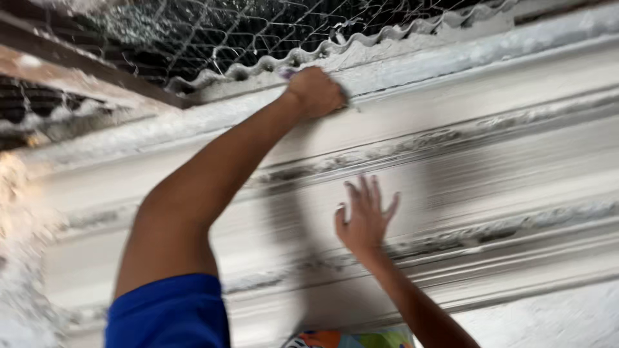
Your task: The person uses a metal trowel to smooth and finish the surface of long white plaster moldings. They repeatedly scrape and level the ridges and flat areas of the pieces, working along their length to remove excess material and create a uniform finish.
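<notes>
My left hand [316, 90] is raised high, its fingers closed around a small tool whose purple end shows above the fist. A thin tip pokes out to the right, and most of the tool is hidden. The fist presses on the upper band of a white, grimy moulded cornice [490, 148]. My right hand [365, 218] is lower, fingers spread, palm flat against the middle band of the cornice, holding nothing. A blue sleeve [169, 312] covers my left upper arm.
Above the cornice runs a wavy corrugated sheet edge [361, 40] with wire mesh [213, 26] behind it. A brown wooden beam [84, 64] crosses the upper left. A colourful object [348, 339] shows at the bottom edge. Rough white plaster [554, 316] lies at the lower right.
</notes>
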